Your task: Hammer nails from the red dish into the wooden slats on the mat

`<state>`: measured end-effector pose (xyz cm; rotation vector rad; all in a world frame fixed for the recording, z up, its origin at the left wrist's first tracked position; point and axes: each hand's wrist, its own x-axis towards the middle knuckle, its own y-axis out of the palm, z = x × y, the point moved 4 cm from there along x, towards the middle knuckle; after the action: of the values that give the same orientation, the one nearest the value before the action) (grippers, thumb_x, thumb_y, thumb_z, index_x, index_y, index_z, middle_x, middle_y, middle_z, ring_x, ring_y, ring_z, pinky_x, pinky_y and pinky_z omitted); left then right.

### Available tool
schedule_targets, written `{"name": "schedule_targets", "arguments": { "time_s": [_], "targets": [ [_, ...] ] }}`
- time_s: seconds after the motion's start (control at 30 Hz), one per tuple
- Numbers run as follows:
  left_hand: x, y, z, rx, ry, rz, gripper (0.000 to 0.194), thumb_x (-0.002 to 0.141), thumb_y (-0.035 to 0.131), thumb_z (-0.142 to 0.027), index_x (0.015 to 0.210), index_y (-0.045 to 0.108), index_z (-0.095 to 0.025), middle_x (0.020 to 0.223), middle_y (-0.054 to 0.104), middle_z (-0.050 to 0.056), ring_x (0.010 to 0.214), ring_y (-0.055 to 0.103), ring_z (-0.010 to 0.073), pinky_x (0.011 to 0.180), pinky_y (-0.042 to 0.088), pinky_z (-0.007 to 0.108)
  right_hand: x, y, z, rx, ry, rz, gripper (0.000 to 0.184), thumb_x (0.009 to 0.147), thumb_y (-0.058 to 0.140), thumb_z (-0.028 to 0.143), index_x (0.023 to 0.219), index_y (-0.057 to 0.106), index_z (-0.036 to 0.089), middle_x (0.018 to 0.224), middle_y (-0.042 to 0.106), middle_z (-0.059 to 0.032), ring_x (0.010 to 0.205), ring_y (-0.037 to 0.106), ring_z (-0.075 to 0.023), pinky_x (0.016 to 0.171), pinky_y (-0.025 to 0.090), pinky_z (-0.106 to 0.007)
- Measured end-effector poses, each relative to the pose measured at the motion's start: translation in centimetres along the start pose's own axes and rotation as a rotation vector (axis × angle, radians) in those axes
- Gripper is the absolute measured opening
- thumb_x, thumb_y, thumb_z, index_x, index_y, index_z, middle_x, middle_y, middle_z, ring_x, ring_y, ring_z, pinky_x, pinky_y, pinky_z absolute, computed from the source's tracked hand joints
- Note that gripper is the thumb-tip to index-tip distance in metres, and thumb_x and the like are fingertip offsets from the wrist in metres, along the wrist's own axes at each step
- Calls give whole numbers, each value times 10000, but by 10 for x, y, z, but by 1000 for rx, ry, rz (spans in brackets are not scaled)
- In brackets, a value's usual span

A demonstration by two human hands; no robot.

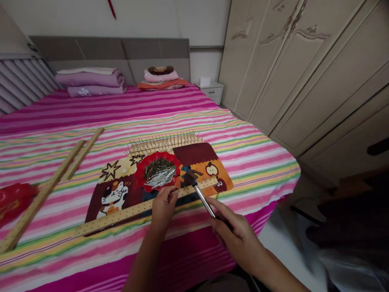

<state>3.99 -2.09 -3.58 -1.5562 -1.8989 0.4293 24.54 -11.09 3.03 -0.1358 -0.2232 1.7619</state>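
Note:
A long wooden strip (121, 213) drilled with a row of small holes lies across a cartoon cat mat (115, 190) on the bed. My left hand (164, 205) pinches its fingers closed right at the strip, probably on a nail too small to make out. A hammer is gripped in my right hand (234, 233); its metal shaft runs up-left and its dark head (191, 177) rests just above the strip, beside my left fingers. A red dish (139, 175) heaped with metal nails (159, 172) sits just behind the strip.
Another strip studded with upright nails (165, 142) lies behind the dish. Two more wooden strips (57, 178) lie at left near a red bag (12, 200). Folded bedding (91, 81) sits at the headboard. A wardrobe (304, 69) stands right; the bed's edge is beneath my arms.

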Motion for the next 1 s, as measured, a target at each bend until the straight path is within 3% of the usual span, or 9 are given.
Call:
{"name": "schedule_targets", "arguments": {
  "time_s": [0.13,0.2,0.3,0.4,0.6,0.77,0.87,1.0],
  "targets": [
    [15,-32,-4,277,-27,-98,258,815,450,-275,906,676,-190,940,683,70,885,616,196,795,471,305,-10,-8,-10,4,14,-63,423,907,454,285,1318,496,194,603,425,56,508,346,-94,442,321,-192],
    [30,-39,-5,496,-78,-14,283,810,430,-235,908,688,-172,974,680,107,929,613,232,802,467,330,-13,-11,-15,6,40,-77,417,904,453,294,1307,507,201,599,423,56,506,347,-98,448,333,-195],
    [50,-37,-5,725,-206,203,298,787,436,-230,909,698,-158,973,683,153,906,629,274,741,470,353,-14,-12,-18,17,87,-78,411,902,451,309,1294,517,207,608,435,53,511,358,-101,463,339,-204],
    [60,-35,-2,786,-331,303,283,763,450,-233,892,695,-172,958,695,159,905,640,286,692,458,342,-14,-13,-17,32,82,-62,410,900,454,310,1293,514,208,631,438,51,528,364,-101,481,336,-208],
    [58,-40,4,735,-345,255,262,781,411,-267,844,661,-219,898,708,115,861,644,264,649,425,318,-12,-12,-19,61,69,-54,433,897,451,303,1307,497,171,626,404,58,527,337,-99,488,326,-212],
    [54,-52,11,464,-296,67,183,747,479,-311,728,629,-209,803,691,70,761,621,211,672,429,302,-14,-12,-21,64,81,-62,439,889,464,299,1305,503,165,604,409,60,519,349,-102,482,336,-210],
    [44,-51,14,33,-352,-13,174,652,586,-352,717,625,-196,683,661,21,647,588,159,612,435,268,-16,-13,-22,51,91,-81,439,878,470,302,1292,521,166,613,438,51,521,366,-104,480,346,-213],
    [21,-38,11,-500,-487,24,430,474,723,-427,803,640,-162,617,633,-10,554,557,129,506,431,243,-19,-13,-23,54,105,-85,462,876,462,313,1308,506,156,617,436,49,522,368,-104,475,339,-215]
  ]
}}
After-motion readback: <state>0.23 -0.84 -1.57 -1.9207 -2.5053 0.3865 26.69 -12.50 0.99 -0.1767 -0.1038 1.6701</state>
